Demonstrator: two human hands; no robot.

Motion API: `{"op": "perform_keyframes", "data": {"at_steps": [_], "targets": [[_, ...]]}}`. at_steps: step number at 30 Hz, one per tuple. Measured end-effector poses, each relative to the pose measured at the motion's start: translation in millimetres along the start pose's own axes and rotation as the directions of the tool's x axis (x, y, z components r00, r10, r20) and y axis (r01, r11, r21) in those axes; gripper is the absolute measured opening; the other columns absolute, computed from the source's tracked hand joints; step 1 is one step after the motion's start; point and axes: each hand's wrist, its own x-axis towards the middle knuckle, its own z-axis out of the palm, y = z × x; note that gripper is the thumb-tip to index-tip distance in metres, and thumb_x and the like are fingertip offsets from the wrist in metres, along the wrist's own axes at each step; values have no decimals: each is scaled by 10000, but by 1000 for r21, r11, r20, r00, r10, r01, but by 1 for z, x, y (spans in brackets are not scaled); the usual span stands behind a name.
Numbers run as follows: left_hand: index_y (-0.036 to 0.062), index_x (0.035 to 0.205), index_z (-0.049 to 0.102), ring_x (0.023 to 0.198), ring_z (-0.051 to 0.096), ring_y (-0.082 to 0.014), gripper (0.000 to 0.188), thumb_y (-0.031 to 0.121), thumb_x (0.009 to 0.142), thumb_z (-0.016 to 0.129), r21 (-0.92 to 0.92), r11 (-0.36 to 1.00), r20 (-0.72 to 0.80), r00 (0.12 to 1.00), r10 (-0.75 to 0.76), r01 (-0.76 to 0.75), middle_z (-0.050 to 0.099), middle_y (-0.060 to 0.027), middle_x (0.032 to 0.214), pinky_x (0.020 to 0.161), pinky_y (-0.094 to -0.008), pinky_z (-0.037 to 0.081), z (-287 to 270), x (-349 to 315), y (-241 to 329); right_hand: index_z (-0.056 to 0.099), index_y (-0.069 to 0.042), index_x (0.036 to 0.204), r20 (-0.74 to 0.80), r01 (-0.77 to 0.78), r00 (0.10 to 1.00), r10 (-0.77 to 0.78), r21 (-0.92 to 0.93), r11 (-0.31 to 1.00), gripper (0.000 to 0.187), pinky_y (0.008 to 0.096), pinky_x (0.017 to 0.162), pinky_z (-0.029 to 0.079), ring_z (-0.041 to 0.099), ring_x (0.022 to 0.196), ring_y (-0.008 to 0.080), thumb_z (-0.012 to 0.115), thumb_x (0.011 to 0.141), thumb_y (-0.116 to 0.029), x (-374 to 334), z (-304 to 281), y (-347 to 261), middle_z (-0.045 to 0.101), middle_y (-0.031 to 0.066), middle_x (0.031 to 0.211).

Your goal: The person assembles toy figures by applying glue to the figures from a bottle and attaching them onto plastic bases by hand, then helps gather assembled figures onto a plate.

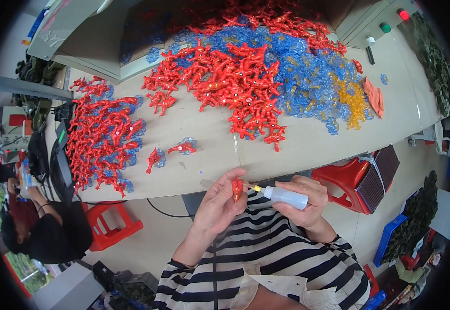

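Note:
Between the fingertips of my left hand (215, 202) is a small red figurine (237, 189), pinched upright in front of my chest. My right hand (306, 200) grips a white squeeze bottle (289, 198) lying nearly level. Its yellow nozzle (256, 188) points left and reaches close to the figurine; I cannot tell if the tip touches it. Beyond my hands, two red figurines with clear blue pieces (183, 146) lie apart on the table (204, 124). A large heap of red figurines (230, 82) rises at the back middle, beside a pile of clear blue pieces (307, 72).
Rows of red figurines on blue pieces (103, 137) cover the table's left. Yellow clear pieces (351, 101) and an orange cloth (374, 98) lie at the right. Red stools (341, 181) (110, 225) stand below the edge. Another person (44, 227) sits at the far left.

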Motion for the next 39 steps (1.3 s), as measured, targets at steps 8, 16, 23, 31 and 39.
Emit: {"op": "perform_keyframes", "data": {"at_steps": [8,16,23,31,39], "targets": [[30,1252,415,555,412,-87,393,284,953,431,41,999,17,1000,-11,11,540,-60,922,499,-211,320,1,0,0,659,28,934,11,7,1000,-8,49,999,391,245,435,397,529,480,167,801,583,-69,2,3,0,590,102,609],[27,1270,410,611,444,-99,403,250,939,471,61,997,21,999,34,-36,553,-71,960,529,-209,343,3,1,2,644,12,963,23,-203,979,202,100,974,374,259,534,436,576,600,174,770,618,-60,1,-7,0,631,104,739],[42,1248,435,693,496,-118,374,149,905,538,113,988,-29,993,112,-108,565,-74,1005,597,-217,406,-2,-2,3,632,-16,982,-51,-151,988,145,-147,978,347,303,745,449,570,841,204,720,648,11,17,20,20,636,107,922],[35,1209,464,663,489,-124,344,127,891,555,136,983,-46,990,130,-122,575,-89,995,551,-222,376,-2,-4,3,635,-3,986,-185,-144,979,90,-303,942,326,313,704,463,577,797,243,720,673,-38,20,10,24,629,115,896],[20,1187,475,628,474,-139,328,100,881,559,155,984,27,996,86,-90,576,-104,988,522,-238,356,-2,0,0,614,-8,966,-509,-457,858,70,-692,559,246,345,746,436,526,863,276,683,738,-68,20,-45,46,570,138,936]]}}
